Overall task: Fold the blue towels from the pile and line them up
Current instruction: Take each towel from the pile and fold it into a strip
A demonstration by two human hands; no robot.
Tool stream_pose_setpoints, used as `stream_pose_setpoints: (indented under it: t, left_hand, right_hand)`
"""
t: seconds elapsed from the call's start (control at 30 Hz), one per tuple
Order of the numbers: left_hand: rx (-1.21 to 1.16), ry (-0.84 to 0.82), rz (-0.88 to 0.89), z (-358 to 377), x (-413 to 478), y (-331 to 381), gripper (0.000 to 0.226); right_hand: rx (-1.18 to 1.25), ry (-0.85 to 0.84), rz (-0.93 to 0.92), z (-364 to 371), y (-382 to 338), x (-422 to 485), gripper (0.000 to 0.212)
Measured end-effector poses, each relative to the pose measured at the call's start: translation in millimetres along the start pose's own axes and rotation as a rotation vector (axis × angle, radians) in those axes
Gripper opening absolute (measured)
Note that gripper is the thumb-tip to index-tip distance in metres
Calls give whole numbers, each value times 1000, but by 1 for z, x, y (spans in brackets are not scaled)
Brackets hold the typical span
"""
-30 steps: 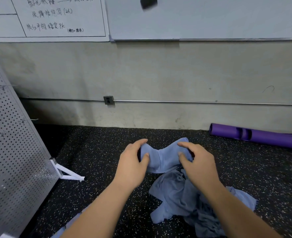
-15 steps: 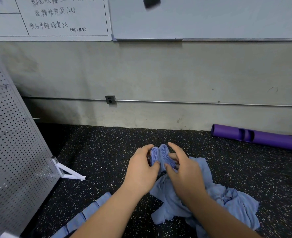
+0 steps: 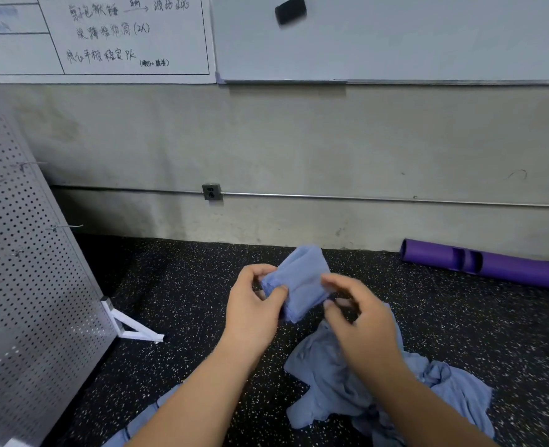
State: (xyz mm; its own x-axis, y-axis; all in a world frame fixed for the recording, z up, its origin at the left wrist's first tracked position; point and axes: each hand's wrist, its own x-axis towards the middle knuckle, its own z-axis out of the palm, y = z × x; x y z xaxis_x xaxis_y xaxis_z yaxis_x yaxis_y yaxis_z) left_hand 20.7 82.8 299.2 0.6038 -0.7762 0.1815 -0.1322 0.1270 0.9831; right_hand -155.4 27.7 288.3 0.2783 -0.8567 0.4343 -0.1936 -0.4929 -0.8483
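Head: towel (image 3: pixel 302 282) in left hand (image 3: pixel 253 306), seemingly

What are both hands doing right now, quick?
Left hand: pinching the folded blue towel.
Right hand: blurred at the towel's edge; cannot tell if it holds.

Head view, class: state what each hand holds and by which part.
The left hand pinches the folded blue towel by its left edge. The right hand touches its right edge; blur hides whether the fingers grip.
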Motion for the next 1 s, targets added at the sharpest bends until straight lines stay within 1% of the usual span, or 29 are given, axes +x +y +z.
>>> stream_pose_setpoints:
  t: [0.03,0.07,0.17,0.2,0.23,0.3,0.4,0.5,0.57,0.63,0.73,0.77,0.87,0.93,1.0]
  left_hand:
    - [0,-28,7,0,0,0,31]
    - [0,-59,18,-1,0,0,33]
    - [-10,-165,36,1,-2,2,40]
    - [-10,-190,34,2,-2,1,41]
    - [-10,-201,33,2,-3,1,42]
    - [-15,-194,12,3,-3,-1,41]
    - [46,-223,-25,2,-2,-4,24]
    - [258,-213,38,4,-3,-10,27]
    - [327,-173,112,5,-3,-12,19]
    - [327,-151,171,3,-2,-14,13]
    - [320,-115,226,-1,2,-12,7]
    - [322,-125,230,-3,4,-12,7]
    - [361,-247,182,-11,9,-15,15]
    - [443,-350,144,-20,11,-21,31]
    - [514,-470,101,-29,9,-27,52]
  right_hand:
    - [1,42,12,-4,2,4,45]
    - [18,57,36,-7,3,8,46]
    - [152,-19,185,-15,7,18,70]
    - [157,-52,208,-17,9,19,71]
    - [143,-76,209,-18,10,20,66]
    - [141,-71,197,-17,12,18,49]
    - [137,-14,160,-13,12,14,27]
    - [128,-23,136,-10,11,12,18]
    - [130,-25,142,-10,12,14,13]
    - [134,-23,175,-9,14,14,12]
    - [152,-59,220,-8,12,15,30]
    - [147,-68,216,-7,13,15,29]
    - [160,-89,226,-10,17,17,19]
    - [161,-170,255,-13,24,19,16]
    - [120,-291,273,-14,27,21,16]
